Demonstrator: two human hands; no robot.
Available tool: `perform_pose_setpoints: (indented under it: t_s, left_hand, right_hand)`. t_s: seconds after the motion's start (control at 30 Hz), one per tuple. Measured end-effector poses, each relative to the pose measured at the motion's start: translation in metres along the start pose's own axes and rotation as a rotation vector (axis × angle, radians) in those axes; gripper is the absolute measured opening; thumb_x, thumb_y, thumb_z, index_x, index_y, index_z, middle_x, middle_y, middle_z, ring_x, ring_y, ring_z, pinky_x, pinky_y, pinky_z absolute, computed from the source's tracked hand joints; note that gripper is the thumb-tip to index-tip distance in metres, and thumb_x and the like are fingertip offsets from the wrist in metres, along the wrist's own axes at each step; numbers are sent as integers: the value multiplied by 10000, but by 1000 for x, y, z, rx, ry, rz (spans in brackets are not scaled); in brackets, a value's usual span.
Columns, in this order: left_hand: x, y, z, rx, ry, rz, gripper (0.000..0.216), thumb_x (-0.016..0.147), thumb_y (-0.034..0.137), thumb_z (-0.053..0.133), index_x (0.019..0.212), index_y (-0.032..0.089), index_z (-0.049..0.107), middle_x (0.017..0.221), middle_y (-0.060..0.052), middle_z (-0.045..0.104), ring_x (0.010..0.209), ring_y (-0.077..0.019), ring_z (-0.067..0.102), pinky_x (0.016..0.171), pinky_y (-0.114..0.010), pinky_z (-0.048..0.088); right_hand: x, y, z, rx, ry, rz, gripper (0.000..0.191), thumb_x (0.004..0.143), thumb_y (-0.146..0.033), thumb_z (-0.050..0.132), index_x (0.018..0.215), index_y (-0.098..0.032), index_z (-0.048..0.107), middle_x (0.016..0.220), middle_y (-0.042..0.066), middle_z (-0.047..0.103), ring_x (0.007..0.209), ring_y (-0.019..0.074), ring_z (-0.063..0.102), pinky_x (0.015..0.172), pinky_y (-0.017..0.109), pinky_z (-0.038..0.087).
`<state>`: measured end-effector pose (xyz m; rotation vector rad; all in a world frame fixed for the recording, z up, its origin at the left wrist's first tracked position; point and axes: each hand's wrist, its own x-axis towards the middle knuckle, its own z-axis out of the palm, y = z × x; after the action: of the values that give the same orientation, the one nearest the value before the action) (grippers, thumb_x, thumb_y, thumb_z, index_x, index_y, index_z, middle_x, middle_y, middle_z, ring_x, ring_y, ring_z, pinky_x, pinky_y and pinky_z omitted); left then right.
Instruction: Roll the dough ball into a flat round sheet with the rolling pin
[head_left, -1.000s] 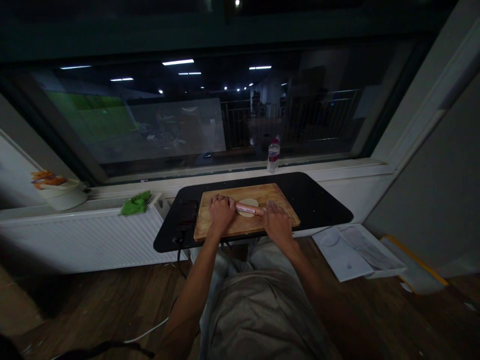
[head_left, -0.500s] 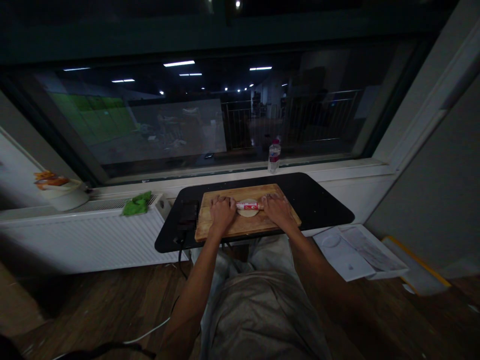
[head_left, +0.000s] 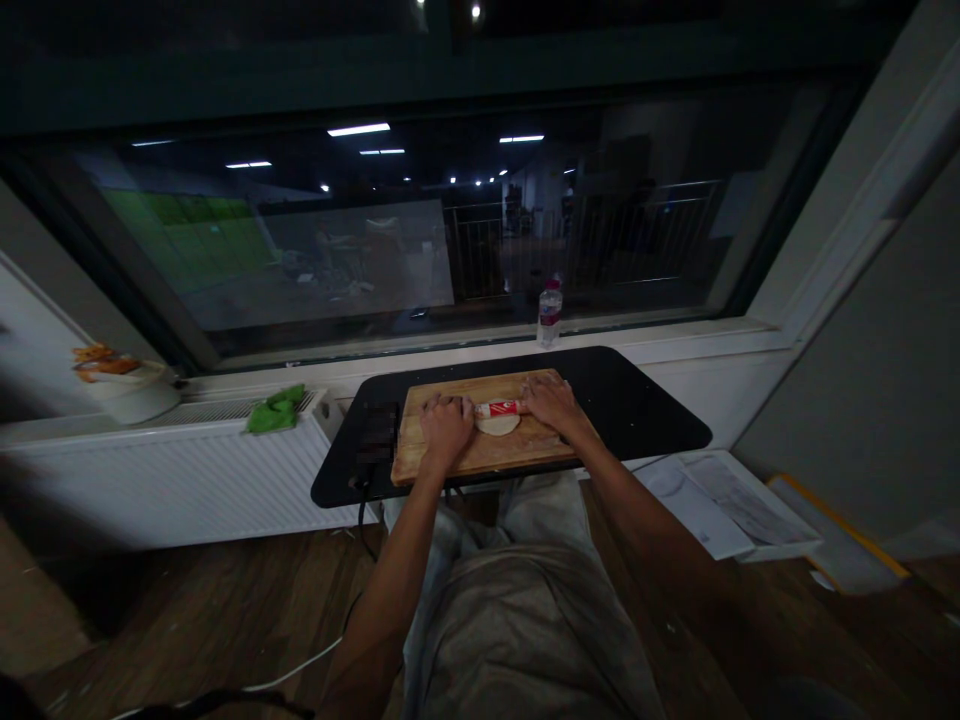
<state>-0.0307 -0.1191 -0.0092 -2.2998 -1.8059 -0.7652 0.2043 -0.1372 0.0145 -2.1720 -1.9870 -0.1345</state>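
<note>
Head view, rolling pin [head_left: 499, 408] pushed farther across dough [head_left: 501, 427]

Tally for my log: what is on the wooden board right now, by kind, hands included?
Rolling pin: 1
Dough disc: 1
Hands: 2, left hand and right hand, one on each end of the pin
Total on the wooden board: 4

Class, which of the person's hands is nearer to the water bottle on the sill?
Right. The right hand is over the cutting board, just this side of the water bottle; the left hand lies further off to the left.
</note>
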Motion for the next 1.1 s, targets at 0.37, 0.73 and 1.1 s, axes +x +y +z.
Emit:
perform_pose_setpoints:
  t_s: [0.37, 0.73, 1.1]
  left_hand:
    - [-1, 4, -11, 33, -95, -88, 569, 1172, 447, 415, 1141, 132, 888, 1160, -234, 842, 1086, -356, 795, 926, -412, 554]
    - [-10, 7, -20, 30, -115, -93, 556, 1169, 423, 413, 1144, 127, 883, 1173, -233, 836, 1077, -359, 793, 903, -424, 561]
    - [-10, 5, -16, 22, -104, -77, 520, 1169, 431, 446, 1089, 158, 882, 1145, -211, 839, 1058, -334, 781, 924, -418, 555]
  right_hand:
    - [-35, -6, 4, -61, 130, -1, 504, 1185, -271, 369, 1245, -113, 844, 1348, 213, 813, 1284, 303, 737, 1155, 387, 475]
    - [-62, -13, -1, -28, 169, 52, 486, 1189, -257, 361, 1277, -84, 807, 1368, 222, 792, 1333, 314, 703, 1231, 419, 412]
    - [-82, -13, 20, 12, 342, 46, 566, 1174, -276, 297, 1389, -50, 769, 1465, 256, 754, 1449, 346, 644, 1285, 469, 404]
